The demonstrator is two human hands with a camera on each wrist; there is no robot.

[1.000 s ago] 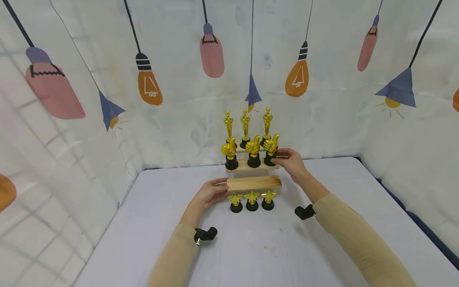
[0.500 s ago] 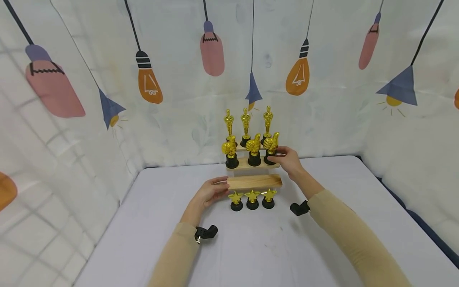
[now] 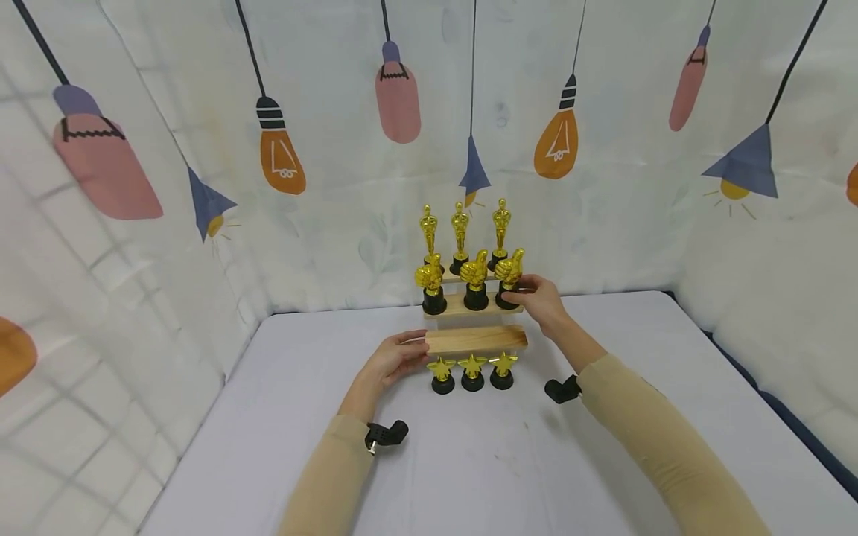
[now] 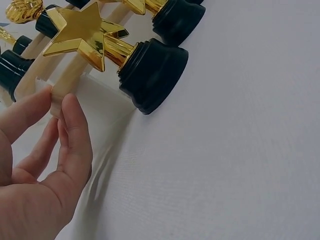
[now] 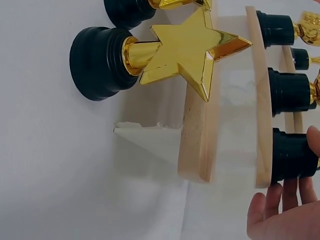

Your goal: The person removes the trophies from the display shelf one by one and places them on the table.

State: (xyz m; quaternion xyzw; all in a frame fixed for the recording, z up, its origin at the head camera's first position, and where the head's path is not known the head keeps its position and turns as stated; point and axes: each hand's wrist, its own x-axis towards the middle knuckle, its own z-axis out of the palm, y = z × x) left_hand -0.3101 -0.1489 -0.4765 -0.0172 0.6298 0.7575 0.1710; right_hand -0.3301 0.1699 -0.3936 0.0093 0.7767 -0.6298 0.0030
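Observation:
A tiered wooden stand holds gold trophies on black bases. My left hand (image 3: 392,359) pinches the left end of its lowest wooden shelf (image 3: 476,341) between thumb and fingers, as the left wrist view shows. With thumb and fingers, my right hand (image 3: 544,305) holds the black base of the rightmost thumbs-up trophy (image 3: 509,269), at the right end of the middle shelf (image 3: 452,307). Two more thumbs-up trophies (image 3: 475,275) stand upright to its left. In the right wrist view, the held trophy's base (image 5: 292,156) sits against the shelf; its top is out of frame.
Three figure trophies (image 3: 459,234) stand on the top shelf at the back. On the white tabletop (image 3: 469,461), three star trophies (image 3: 472,372) line up in front of the stand. A patterned cloth backdrop (image 3: 335,246) rises close behind the stand.
The rightmost thumbs-up trophy has shifted slightly on the shelf, a little to the right since half a second ago, with my right hand at its base. My left hand stays on the lowest shelf.

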